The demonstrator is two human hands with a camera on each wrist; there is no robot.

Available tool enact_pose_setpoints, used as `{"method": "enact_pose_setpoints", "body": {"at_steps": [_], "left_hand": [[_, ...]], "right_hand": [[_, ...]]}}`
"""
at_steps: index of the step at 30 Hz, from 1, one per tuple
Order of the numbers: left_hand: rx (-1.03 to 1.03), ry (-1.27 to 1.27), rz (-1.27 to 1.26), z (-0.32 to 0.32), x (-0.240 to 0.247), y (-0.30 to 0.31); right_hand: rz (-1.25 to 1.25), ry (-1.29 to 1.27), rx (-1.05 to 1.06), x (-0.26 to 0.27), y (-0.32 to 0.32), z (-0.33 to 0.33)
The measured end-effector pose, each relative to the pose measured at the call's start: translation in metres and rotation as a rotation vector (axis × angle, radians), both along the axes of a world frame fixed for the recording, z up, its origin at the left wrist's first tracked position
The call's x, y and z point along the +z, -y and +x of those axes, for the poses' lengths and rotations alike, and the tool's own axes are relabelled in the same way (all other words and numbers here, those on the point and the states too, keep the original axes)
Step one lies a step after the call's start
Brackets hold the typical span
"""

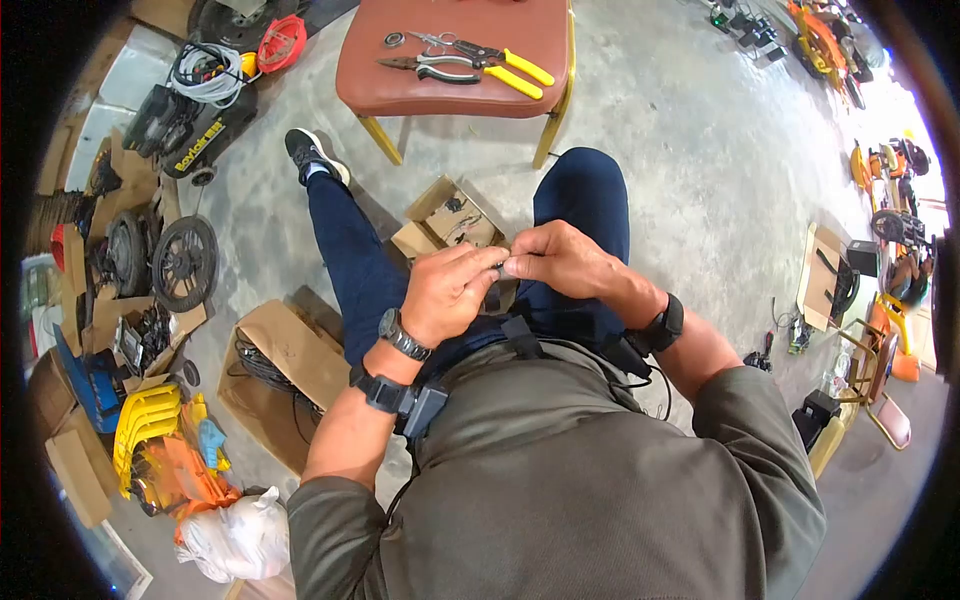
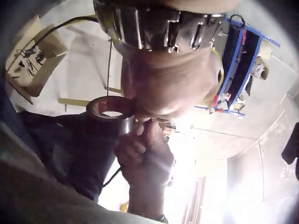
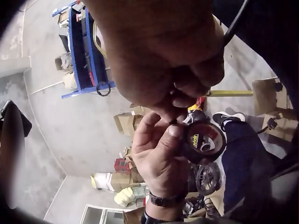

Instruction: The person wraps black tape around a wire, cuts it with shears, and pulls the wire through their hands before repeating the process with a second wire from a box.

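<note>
Below the stool, both hands meet over the lap. The left hand (image 1: 445, 290) and right hand (image 1: 570, 262) pinch a small dark piece (image 3: 174, 122) between thumbs and fingertips; its exact shape is hidden. Right beside those fingertips hangs a black tape roll (image 2: 105, 112), its ring also visible in the right wrist view (image 3: 205, 140). Whether any curled finger supports the roll, I cannot tell. The right hand's curled fingers (image 3: 189, 84) partly cover the pinch point.
Pliers and cutters (image 1: 490, 72) with yellow handles lie on a brown stool (image 1: 370, 80). An open carton (image 1: 480, 200) with small parts stands between the legs. Wheels (image 1: 184, 264), a larger box (image 1: 290, 350) and yellow parts (image 1: 148, 420) are at the left.
</note>
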State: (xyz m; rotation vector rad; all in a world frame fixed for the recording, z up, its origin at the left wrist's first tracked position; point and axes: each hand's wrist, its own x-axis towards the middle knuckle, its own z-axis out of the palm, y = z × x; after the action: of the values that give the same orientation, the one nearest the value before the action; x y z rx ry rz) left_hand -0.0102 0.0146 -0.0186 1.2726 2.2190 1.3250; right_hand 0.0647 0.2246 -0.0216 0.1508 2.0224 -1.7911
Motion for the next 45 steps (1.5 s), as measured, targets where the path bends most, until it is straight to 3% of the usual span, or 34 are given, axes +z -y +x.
{"method": "enact_pose_setpoints", "body": {"at_steps": [4,8,12,15,19,22,26,33,39,45], "left_hand": [[0.056,-0.122,-0.026,-0.009,-0.005,-0.006],[0.257,-0.314,0.059,-0.006,-0.001,0.002],[0.167,0.326,-0.197,0.004,-0.022,0.028],[0.192,0.543,-0.187,0.01,-0.043,0.028],[0.11,0.676,-0.057,0.004,-0.066,0.023],[0.055,0.865,0.308,0.004,-0.083,0.003],[0.128,0.954,0.523,0.0,-0.065,-0.014],[0.171,0.85,0.568,-0.006,-0.034,-0.011],[0.197,0.957,0.525,-0.006,-0.013,-0.006],[0.192,0.865,0.399,-0.009,-0.01,0.004]], "right_hand": [[-0.004,-0.001,-0.035,-0.012,-0.002,-0.008],[0.137,-0.047,-0.066,-0.014,-0.009,-0.013],[0.046,-0.017,-0.125,-0.009,-0.015,-0.016],[0.005,0.053,-0.144,-0.003,-0.013,-0.018],[-0.126,0.127,-0.157,-0.001,-0.007,-0.016],[-0.198,0.138,-0.134,-0.003,-0.006,-0.016],[-0.233,0.146,-0.107,0.004,-0.009,-0.02],[-0.271,0.149,-0.042,0.014,-0.012,-0.034],[-0.122,0.131,0.005,0.024,-0.011,-0.042],[-0.03,-0.02,0.101,0.013,-0.011,-0.045]]}}
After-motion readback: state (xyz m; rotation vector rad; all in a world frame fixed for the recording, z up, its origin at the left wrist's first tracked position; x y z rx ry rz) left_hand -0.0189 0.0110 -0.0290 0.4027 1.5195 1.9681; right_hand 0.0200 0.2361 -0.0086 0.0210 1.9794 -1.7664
